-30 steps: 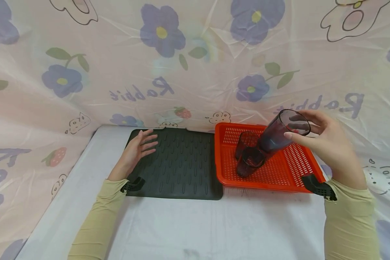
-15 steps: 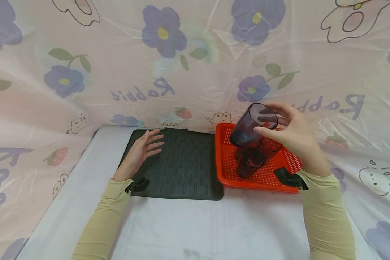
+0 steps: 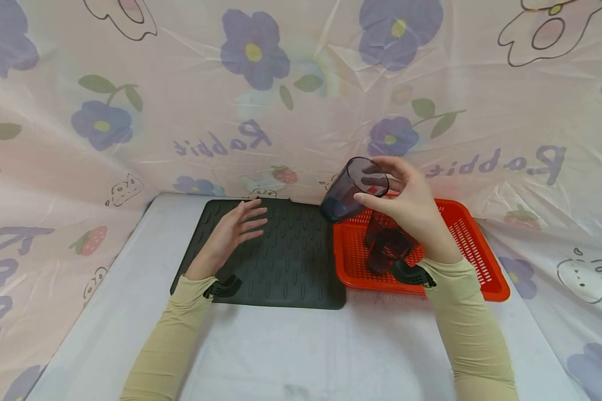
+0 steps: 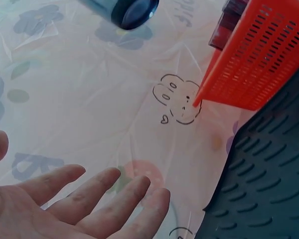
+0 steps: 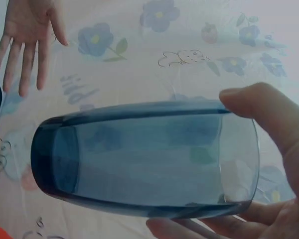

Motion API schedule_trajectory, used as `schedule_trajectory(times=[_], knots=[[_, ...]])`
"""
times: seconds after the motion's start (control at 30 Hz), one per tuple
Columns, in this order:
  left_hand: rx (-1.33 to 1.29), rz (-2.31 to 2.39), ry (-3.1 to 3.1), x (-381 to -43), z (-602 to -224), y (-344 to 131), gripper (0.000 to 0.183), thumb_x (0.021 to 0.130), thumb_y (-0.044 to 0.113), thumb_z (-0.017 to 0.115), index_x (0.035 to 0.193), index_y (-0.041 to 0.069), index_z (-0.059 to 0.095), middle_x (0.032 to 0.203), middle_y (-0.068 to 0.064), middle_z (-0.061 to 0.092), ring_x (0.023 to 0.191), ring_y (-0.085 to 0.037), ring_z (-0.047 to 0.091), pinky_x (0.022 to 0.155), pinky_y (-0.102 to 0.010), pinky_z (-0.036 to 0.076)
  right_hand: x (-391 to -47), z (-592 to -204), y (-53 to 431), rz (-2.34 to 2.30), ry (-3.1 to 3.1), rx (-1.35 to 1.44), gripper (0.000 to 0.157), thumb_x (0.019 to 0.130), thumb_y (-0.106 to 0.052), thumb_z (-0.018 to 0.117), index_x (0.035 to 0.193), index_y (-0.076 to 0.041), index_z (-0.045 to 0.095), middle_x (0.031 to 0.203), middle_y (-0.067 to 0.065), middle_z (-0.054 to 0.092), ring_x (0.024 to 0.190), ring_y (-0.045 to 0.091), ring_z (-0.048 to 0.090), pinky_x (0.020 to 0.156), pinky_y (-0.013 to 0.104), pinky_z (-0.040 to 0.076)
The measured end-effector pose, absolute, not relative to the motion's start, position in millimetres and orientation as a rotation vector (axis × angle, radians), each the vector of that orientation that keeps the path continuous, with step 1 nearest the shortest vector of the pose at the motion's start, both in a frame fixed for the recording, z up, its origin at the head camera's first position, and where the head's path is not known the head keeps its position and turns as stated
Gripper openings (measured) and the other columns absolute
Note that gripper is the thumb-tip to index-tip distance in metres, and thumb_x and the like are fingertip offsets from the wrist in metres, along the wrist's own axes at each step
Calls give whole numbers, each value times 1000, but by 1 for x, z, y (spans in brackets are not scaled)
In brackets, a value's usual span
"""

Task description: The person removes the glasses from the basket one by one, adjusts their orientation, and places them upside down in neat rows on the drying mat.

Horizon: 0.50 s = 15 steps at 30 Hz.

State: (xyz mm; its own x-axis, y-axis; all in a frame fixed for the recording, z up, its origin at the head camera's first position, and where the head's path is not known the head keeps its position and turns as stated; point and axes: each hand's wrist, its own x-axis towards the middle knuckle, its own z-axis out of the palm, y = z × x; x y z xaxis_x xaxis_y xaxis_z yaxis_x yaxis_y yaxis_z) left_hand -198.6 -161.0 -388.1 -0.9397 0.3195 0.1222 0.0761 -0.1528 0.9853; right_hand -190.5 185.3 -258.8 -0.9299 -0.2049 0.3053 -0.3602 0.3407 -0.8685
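The right hand (image 3: pixel 408 206) grips a blue-tinted drinking glass (image 3: pixel 353 192) near its rim, thumb on one side and fingers round the other. The glass is tilted, its mouth toward the palm and its thick, darker base slanting down and leftward; it is held in the air over the left rear corner of the red basket (image 3: pixel 491 278), and the left wrist view shows it apart from that basket. A black strap-like device (image 3: pixel 412 274) sits on the right wrist, at the cuff of a pale yellow sleeve (image 3: pixel 471 328) that passes in front of the basket's near rim.

The left hand (image 3: pixel 233 225) is well to the left of the basket, with its fingers extended and a little spread, holding nothing. Below it lies a dark ridged mat (image 3: pixel 291 262), just beside the basket on its left side. Inside the basket, toward its left half, stand more tinted glasses (image 3: pixel 381 259), close together and partly hidden, so their number is hard to tell. The white-covered table (image 3: pixel 301 345) extends in front of the basket, and a flower-and-rabbit printed sheet (image 3: pixel 301 111) hangs behind it.
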Motion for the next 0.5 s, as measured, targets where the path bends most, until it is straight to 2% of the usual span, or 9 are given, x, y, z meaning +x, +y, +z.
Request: schedule_trajectory(times=[0.2,0.43,0.5], knots=[[462,2237,1885,-198,-384,-151,56,105,43,31,149,8,32,147,-21,36,130,-39,40,104,-50,38,-196,-268,173,1698,-2435,554,64,76,-18,83,132,-14,52,121,5,59,107,20,61,74,25,55],[462,2250,1829,-198,-384,-134,56,104,43,33,148,8,35,145,-19,40,129,-37,42,103,-49,39,-202,-277,160,1804,-2358,633,60,76,-14,83,128,-10,53,119,9,60,104,23,63,82,27,54],[466,2239,1824,-198,-386,-130,55,104,43,34,147,9,36,145,-19,40,129,-36,43,103,-48,39,-203,-280,157,1841,-2345,633,61,76,-13,83,129,-9,53,121,11,59,103,23,63,80,27,55]])
